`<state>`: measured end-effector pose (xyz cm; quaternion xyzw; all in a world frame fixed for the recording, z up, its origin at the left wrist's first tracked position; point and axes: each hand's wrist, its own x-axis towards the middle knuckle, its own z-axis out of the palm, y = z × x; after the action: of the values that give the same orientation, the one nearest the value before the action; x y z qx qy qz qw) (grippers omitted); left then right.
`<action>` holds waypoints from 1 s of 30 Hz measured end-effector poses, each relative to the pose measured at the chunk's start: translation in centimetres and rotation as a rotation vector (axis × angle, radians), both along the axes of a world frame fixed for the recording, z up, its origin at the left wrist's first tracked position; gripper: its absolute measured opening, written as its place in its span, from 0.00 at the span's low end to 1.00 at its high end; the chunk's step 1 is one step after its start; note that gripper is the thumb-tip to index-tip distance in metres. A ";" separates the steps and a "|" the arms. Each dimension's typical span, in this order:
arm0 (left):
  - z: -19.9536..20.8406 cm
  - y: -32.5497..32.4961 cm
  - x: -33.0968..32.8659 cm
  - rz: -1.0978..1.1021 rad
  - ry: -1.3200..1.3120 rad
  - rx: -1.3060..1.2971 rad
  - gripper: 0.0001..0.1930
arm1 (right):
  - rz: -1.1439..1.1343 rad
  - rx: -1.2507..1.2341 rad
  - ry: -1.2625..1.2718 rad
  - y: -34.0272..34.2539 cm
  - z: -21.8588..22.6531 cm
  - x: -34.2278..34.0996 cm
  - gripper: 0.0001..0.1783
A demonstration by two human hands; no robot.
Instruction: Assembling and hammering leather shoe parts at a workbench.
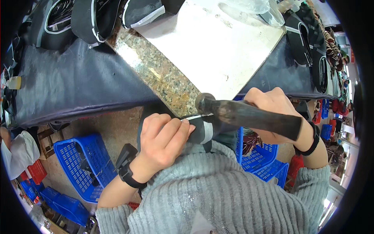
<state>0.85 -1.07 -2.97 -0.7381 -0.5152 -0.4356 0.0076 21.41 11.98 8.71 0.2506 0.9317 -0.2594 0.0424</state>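
My left hand [161, 140] is closed, pinching the edge of a black piece [198, 132] with white tape strips along it. That piece looks like part of a shoe upper and lies at the near corner of a speckled granite slab [165, 80]. A hammer [249, 115] with a dark, worn metal head is gripped in my right hand [269, 103]. Its round face hangs over the slab's corner, close to the taped edge; whether they touch I cannot tell. Most of the handle is hidden behind the hammer head and my fingers.
A white board [210, 50] covers much of the slab, with a clear plastic bag [269, 9] at its far end. Stacked black pieces with white edging [93, 23] stand along the far left; more [300, 43] stand right. Blue baskets [83, 163] sit below the dark-covered table [78, 74].
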 end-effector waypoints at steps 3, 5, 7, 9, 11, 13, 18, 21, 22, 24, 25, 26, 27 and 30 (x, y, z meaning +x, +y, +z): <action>0.0 -0.2 0.1 0.000 -0.011 -0.023 0.13 | 0.063 -0.032 -0.146 -0.3 -1.5 0.6 0.14; -0.2 -0.6 -0.1 0.020 -0.106 -0.102 0.16 | 0.082 0.023 -0.139 -0.1 -1.3 0.5 0.14; -0.9 -0.6 0.1 0.033 -0.199 -0.176 0.18 | -0.037 -0.004 0.117 0.4 -1.6 0.6 0.12; -1.6 -0.7 0.7 0.209 -0.600 -0.351 0.25 | -0.086 0.104 0.356 1.2 -0.8 0.5 0.05; -2.2 -1.4 1.0 0.200 -0.712 -0.460 0.28 | -0.273 0.157 0.293 2.1 -1.1 0.3 0.08; -2.3 -1.4 1.3 0.158 -0.925 -0.548 0.27 | -0.262 0.255 0.260 3.5 -2.3 0.0 0.10; -2.3 -1.1 0.1 0.039 -0.773 -0.607 0.16 | -0.217 0.582 0.170 5.8 -5.3 -1.7 0.16; -1.3 -1.2 -0.3 -0.060 -0.639 -0.635 0.10 | -0.182 0.640 0.262 6.6 -7.5 -2.9 0.16; -1.1 -1.6 -0.5 -0.112 -0.854 -0.696 0.10 | -0.161 0.644 0.262 6.7 -7.9 -3.2 0.16; -0.3 -2.1 -1.5 -0.146 -1.161 -0.718 0.07 | -0.147 0.646 0.248 6.7 -8.5 -3.4 0.16; 0.8 -2.3 -2.7 -0.172 -1.221 -0.670 0.07 | -0.134 0.642 0.232 6.7 -8.7 -3.5 0.16; 1.5 -2.1 -4.0 -0.109 -1.192 -0.597 0.11 | -0.173 0.565 0.182 6.8 -8.4 -3.4 0.17; 3.0 -2.6 -5.7 -0.065 -1.138 -0.597 0.17 | -0.169 0.571 0.203 6.7 -7.5 -3.0 0.17; 8.1 -4.8 -9.7 -0.058 -1.045 -0.367 0.22 | -0.131 0.471 0.480 6.6 -5.2 -3.5 0.20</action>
<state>-8.89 -5.92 5.18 -0.4269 -0.4973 -0.6468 -0.3900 17.92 18.61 3.55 0.2445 0.9314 -0.0911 -0.2539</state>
